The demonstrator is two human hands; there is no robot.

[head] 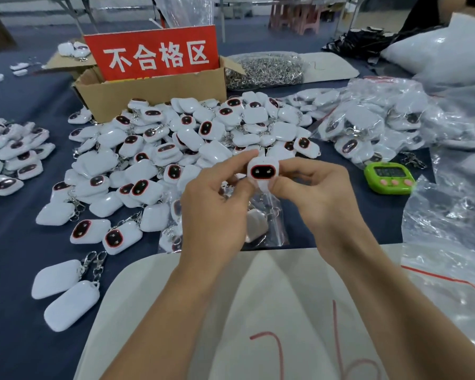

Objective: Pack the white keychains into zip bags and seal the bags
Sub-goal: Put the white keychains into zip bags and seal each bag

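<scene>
above the dark tabletop (17, 242), the left hand (217, 207) and the right hand (316, 196) both pinch one white keychain (262, 171), its dark face toward the camera. a clear zip bag (272, 229) is just below it. behind lies a pile of keychains (176, 144).

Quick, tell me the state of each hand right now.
Left hand: pinching the white keychain.
Right hand: pinching the same keychain.

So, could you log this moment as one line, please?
left hand, right hand: pinch white keychain | zip bag: hangs beneath | seal: pending
</scene>
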